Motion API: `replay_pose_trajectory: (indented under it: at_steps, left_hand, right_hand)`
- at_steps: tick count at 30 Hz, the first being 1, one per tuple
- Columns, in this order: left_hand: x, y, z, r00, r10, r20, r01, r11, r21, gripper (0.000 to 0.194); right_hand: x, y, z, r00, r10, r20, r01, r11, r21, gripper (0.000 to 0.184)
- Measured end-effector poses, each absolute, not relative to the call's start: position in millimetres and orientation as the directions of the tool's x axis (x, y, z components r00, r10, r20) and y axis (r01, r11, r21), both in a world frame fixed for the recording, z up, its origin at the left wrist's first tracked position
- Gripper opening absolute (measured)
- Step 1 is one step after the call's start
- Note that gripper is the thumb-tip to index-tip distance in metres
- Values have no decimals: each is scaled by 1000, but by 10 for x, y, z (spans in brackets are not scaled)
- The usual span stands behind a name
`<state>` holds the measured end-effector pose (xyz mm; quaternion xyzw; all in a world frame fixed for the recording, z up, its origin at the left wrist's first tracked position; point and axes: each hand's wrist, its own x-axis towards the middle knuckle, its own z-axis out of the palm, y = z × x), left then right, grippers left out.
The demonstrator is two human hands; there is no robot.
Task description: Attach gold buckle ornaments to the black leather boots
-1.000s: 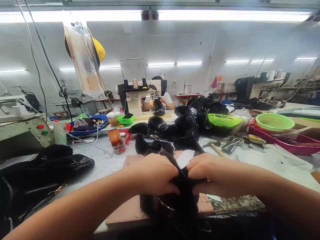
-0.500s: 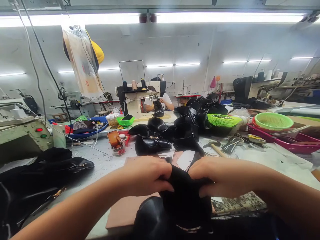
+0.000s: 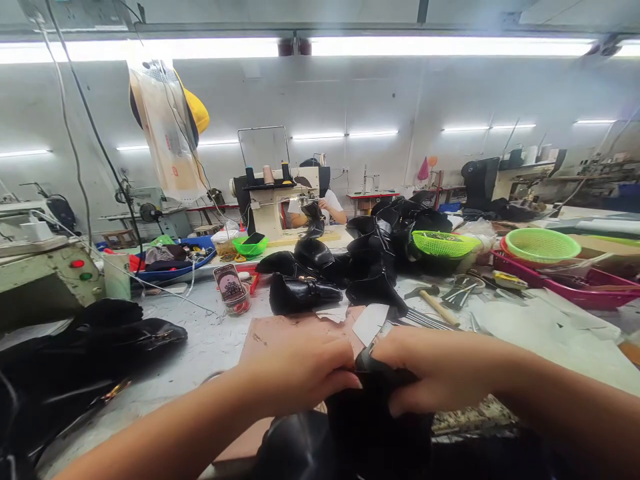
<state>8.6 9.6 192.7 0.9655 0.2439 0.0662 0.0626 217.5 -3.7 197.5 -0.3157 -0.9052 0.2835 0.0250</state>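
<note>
1. Head view: two bare hands work close together over one black boot [image 3: 375, 427] with a glossy toe and matte shaft. The boot is directly below the fingers, its toe angled out to the left.
2. The left hand [image 3: 305, 363] pinches the shaft's upper edge, thumb and forefinger nearly together.
3. The right hand [image 3: 430, 363] grips the same edge from the other side, thumb toward the viewer, fingers curled in a narrow hold.
4. One flat pink rectangular board [image 3: 270, 333] lies under the left fingers. One white paper piece [image 3: 370, 325] shows just beyond the gap between the hands.
5. Beyond the right fingers lies one wooden-handled hammer [image 3: 439, 308]; farther out are two green mesh baskets, one oval [image 3: 444, 244], one round [image 3: 543, 245].
6. Past the left fingers, one phone [image 3: 229, 282] leans in one clear cup [image 3: 237, 305].
7. Well ahead of the fingers, three thread spools top one cream sewing machine [image 3: 270, 217], where one co-worker [image 3: 336, 205] handles another black boot [image 3: 314, 221]. More black boots heap between, too overlapped to count.
</note>
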Motion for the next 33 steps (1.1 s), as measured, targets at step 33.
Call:
replay_pose_trajectory:
  at_steps: [33]
  left_hand:
    - [138,215,1864,864,477,160,424,-862,277,23]
  right_hand:
    - [2171,-43,1791,-782,623,22,492,638,-592,10]
